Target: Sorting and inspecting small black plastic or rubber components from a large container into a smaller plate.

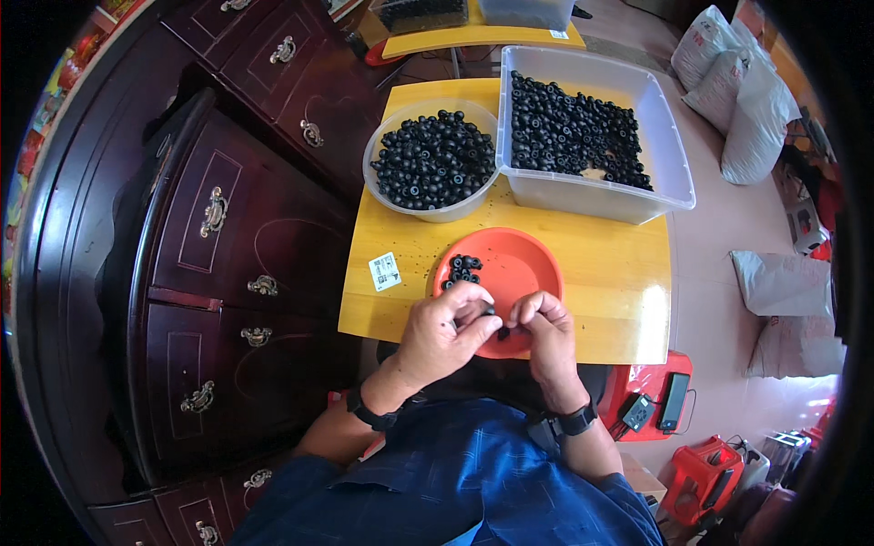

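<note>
Over the near part of a round orange-red plate point(533, 264), my two hands are close together. My left hand point(432, 335) pinches a small black ring-like part point(488, 310) between thumb and fingers. My right hand point(551, 338) is closed in a pinch beside it, its fingertips almost at the part; whatever they hold is too small to make out. Several hollow black parts point(464, 268) lie in a cluster at the plate's left side. Another dark piece point(503, 334) shows on the plate below the fingertips.
Behind the plate on the yellow table point(401, 314) stand a round translucent tub point(451, 213) and a larger clear bin point(592, 200), both holding black parts. A white card point(384, 271) lies left. Dark wooden drawers point(232, 218) flank the table; a red stool point(628, 373) stands at right.
</note>
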The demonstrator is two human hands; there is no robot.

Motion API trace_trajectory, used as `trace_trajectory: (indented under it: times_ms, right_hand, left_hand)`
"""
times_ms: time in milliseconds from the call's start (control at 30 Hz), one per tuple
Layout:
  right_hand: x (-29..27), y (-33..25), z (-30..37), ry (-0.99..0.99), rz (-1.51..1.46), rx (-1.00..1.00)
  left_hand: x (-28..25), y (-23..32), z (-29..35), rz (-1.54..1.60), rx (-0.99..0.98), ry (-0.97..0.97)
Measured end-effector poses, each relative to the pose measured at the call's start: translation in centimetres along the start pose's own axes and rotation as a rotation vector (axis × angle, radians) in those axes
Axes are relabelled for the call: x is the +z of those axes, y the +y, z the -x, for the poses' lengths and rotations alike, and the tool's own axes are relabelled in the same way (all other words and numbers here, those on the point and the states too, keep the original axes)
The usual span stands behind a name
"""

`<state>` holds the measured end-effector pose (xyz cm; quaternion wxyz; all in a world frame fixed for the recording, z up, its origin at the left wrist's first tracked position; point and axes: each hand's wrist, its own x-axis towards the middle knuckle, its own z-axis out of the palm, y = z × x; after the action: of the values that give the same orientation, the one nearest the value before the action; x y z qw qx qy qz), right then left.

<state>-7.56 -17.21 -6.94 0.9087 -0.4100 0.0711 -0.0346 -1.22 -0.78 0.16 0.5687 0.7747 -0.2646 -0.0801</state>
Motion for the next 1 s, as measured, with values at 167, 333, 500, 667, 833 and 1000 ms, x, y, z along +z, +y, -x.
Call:
trace_trajectory:
  times_ms: [167,333,500,667,833,1000]
  right_hand:
    - [2.5,-2.6,-0.7,0.137,0.931,-0.448]
    - [1.7,-2.2,0.4,-0.116,-0.035,0.199]
    - [2.7,-1.3,0.3,-0.133,-0.353,0.232]
    - [2.2,-0.8,0.2,-0.195,-0.481,0.284]
    - [3.0,-1.2,0.6,-0.149,-0.457,0.260]
    - [2.4,-0.9,0.7,-0.167,-0.448,0.241]
  left_hand:
    - [-0.8,0.0,-0.2,-0.025,0.018,0.034]
    - [-0.2,0.4,-0.2,-0.001,0.054,0.045]
    - [0.6,0.2,0.3,0.008,0.120,0.049]
    - [0.9,0.5,0.6,-0.013,0.193,0.061]
    - [0.6,0.5,0.7,-0.064,0.222,0.057]
    - [0.6,0.0,0.6,-0.124,0.260,0.074]
